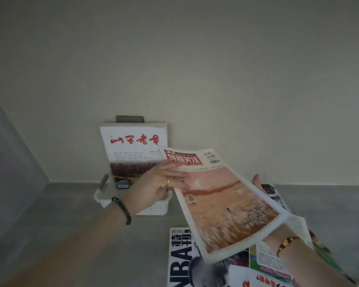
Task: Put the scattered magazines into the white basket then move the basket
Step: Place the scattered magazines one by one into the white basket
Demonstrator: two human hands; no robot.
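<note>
Above grey floor [71, 214], your right hand [278, 235] holds pink magazine [226, 204] from below, tilted toward white basket [153, 208] by wall. Your left hand [160, 183], fingers spread flat, steadies its top edge. One magazine [133, 150] already stands inside. More magazines [180, 257] lie near you.

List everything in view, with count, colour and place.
white basket: one, white, perforated, on the floor by the wall.
upright magazine: one, white with red title, standing in the basket.
held magazine: one, pinkish-orange cover, in the air right of the basket.
scattered magazines: several, mixed colours, on the floor at lower right.
floor: grey.
wall: cream.
left hand: fingers on the held magazine's left edge.
right hand: under the held magazine.
</note>
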